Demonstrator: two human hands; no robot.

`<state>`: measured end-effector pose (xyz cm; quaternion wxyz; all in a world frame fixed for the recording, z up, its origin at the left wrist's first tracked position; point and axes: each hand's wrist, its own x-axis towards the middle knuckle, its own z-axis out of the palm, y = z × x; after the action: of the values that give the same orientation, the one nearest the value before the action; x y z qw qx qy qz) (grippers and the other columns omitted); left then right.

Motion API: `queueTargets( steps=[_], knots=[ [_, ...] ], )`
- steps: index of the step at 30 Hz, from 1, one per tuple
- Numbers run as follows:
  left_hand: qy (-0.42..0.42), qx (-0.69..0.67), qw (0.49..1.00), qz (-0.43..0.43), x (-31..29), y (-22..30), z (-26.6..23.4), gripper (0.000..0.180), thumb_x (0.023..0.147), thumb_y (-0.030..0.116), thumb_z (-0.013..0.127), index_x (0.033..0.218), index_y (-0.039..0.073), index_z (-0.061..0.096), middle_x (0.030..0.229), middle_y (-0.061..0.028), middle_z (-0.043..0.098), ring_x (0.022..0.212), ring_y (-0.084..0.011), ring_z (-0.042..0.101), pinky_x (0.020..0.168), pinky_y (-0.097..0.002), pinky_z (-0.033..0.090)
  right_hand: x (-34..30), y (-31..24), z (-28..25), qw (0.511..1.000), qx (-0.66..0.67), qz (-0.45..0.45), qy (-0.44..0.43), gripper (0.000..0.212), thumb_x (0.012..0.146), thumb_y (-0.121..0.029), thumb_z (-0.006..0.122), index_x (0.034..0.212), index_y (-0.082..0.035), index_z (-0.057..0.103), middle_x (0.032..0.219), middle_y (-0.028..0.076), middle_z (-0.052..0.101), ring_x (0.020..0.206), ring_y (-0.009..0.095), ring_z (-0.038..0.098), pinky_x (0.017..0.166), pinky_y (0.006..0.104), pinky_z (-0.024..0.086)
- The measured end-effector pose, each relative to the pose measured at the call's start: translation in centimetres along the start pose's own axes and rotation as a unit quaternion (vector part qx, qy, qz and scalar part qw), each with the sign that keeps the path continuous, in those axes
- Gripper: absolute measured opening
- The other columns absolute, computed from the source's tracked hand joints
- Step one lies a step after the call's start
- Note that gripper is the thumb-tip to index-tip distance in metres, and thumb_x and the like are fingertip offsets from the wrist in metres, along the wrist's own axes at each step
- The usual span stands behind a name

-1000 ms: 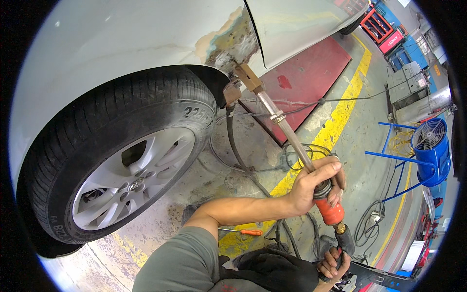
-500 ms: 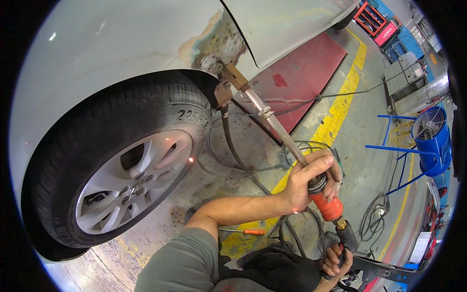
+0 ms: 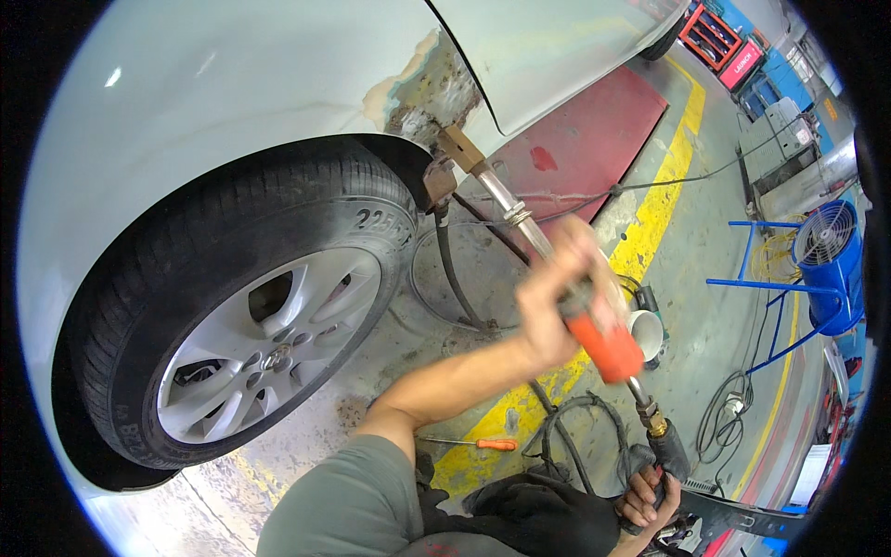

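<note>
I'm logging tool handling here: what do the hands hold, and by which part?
The left hand grips the long rod tool at the top of its orange handle. The right hand holds the black hose just below the brass fitting.

Setting: a car body repair workshop. A pale painted car body fills the upper left; beside its wheel arch the paint is stripped to rusty bare metal. A black tyre on a silver alloy rim rests on a stained grey concrete floor marked with a yellow painted line and a dark red painted patch. A blue drum fan on a blue tube frame stands right; a red tool cabinet sits top right. Black hoses and cables trail across the floor.
</note>
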<state>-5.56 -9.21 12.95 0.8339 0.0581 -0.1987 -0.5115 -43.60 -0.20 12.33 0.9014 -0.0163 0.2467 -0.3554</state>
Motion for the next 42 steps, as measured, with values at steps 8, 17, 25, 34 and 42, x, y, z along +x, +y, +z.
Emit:
queueTargets(
  steps=[8,17,25,34,42],
  knots=[
    [-0.019,-0.066,0.99,-0.119,-2.7,-3.0,1.2,0.019,0.106,0.025,0.057,0.101,0.007,0.053,0.059,-0.0059,0.057,0.051,-0.0168,0.055,0.06,-0.0343,0.051,0.0,-0.1,-0.4,1.0,0.011,0.014,0.004,0.035,0.104,-0.037,0.054,0.105,-0.003,0.054,0.084,0.007,0.057,0.052,0.012,0.057,0.046,0.0279,0.049],
    [-0.056,-0.106,0.993,0.012,3.1,3.5,-2.0,0.036,0.109,0.044,0.046,0.107,0.008,0.054,0.056,-0.0006,0.052,0.047,-0.0156,0.051,0.054,-0.0361,0.049,-0.3,0.4,0.4,0.999,0.035,-0.002,0.025,0.035,0.104,-0.037,0.055,0.104,-0.002,0.054,0.083,0.008,0.057,0.053,0.012,0.058,0.048,0.0281,0.05],
    [0.013,-0.075,0.985,-0.155,-3.6,-5.9,1.0,0.024,0.107,0.026,0.056,0.093,0.007,0.054,0.062,-0.005,0.055,0.055,-0.0173,0.057,0.063,-0.0342,0.051,-1.6,-0.2,-0.2,0.998,0.049,-0.003,0.036,0.035,0.105,-0.037,0.055,0.109,-0.002,0.055,0.087,0.008,0.058,0.056,0.013,0.059,0.05,0.0274,0.049],
    [-0.013,-0.068,0.985,-0.161,-2.7,-5.3,1.1,0.033,0.109,0.031,0.047,0.091,0.004,0.053,0.058,-0.0074,0.054,0.052,-0.0199,0.055,0.066,-0.0376,0.052,-1.2,-0.7,-0.5,0.999,0.044,0.0,0.024,0.036,0.103,-0.039,0.056,0.108,-0.003,0.054,0.088,0.009,0.059,0.054,0.014,0.06,0.049,0.0293,0.05],
    [-0.008,-0.038,0.989,-0.14,-2.3,-4.5,0.6,0.034,0.11,0.031,0.045,0.091,0.004,0.054,0.057,-0.0079,0.054,0.05,-0.0198,0.055,0.065,-0.0378,0.052,0.4,-1.1,-0.7,0.999,0.045,0.019,0.021,0.035,0.104,-0.037,0.054,0.106,-0.002,0.052,0.085,0.01,0.058,0.053,0.014,0.06,0.047,0.0288,0.05]
  ],
)
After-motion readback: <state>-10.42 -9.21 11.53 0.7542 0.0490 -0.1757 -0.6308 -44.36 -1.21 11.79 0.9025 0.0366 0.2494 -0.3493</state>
